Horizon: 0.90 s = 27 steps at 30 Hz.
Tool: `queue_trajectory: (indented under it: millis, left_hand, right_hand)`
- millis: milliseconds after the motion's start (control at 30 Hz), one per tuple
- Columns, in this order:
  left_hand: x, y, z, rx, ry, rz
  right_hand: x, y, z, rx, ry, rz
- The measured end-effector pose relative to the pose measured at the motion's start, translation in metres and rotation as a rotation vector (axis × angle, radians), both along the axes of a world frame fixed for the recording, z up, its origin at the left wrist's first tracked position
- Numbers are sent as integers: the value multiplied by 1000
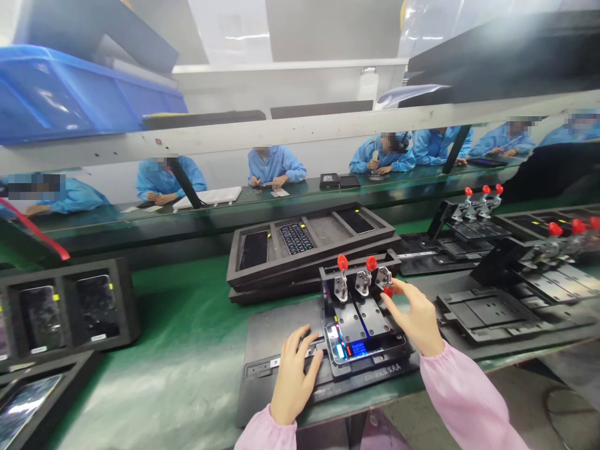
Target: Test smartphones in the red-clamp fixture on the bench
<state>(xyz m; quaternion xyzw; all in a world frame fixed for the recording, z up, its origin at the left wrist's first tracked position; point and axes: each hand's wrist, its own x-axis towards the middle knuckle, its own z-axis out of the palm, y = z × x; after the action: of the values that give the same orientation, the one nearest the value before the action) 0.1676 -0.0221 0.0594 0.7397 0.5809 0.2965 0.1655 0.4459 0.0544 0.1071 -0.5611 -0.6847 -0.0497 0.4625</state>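
A phone (363,351) with a lit screen lies in a black test fixture (281,334) on the green bench. Above it stand toggle clamps with red handles (342,262) and metal plates (370,315). Two of the handles point up, while the rightmost one (388,291) is down. My right hand (416,312) has its thumb and fingers closed round that lowered handle. Beside the phone's left end, my left hand (296,372) rests over the fixture's slide with its fingers spread; part of the slide is hidden beneath it.
Behind the fixture, stacked black trays (319,234) hold phones. More phone trays (65,312) stand at the left. Similar clamp fixtures (497,306) sit to my right. A blue bin (84,94) rests on the shelf overhead. Several people in blue (276,165) work at the opposite bench.
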Motion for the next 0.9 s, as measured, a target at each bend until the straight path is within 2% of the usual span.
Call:
queue_trajectory:
  millis: [100,267,333,433,567,633,733,900]
  left_hand:
    - [0,-2,3,14,48,-54]
    - [5,-7,12,-9,158,-255]
    - [7,-8,12,-8,154,-243]
    - [9,-6,8,6,108,-152]
    - [8,-1,0,22,45,-81]
    - [8,2,-1,26,30,-83]
    - [7,6,2,27,25,-77]
    - [-4,5,7,13,30,-56]
  right_hand:
    - [-4,1,3,-7,20,19]
    - [-3,-5,8,41,17,4]
    - [2,-9,16,85,21,-27]
    - [7,-12,35,138,68,-80]
    - [2,-14,51,132,197,-3]
    - [-3,-18,51,141,211,57]
    - [-6,-29,41,157,223,86]
    - [10,-59,19,158,266,31]
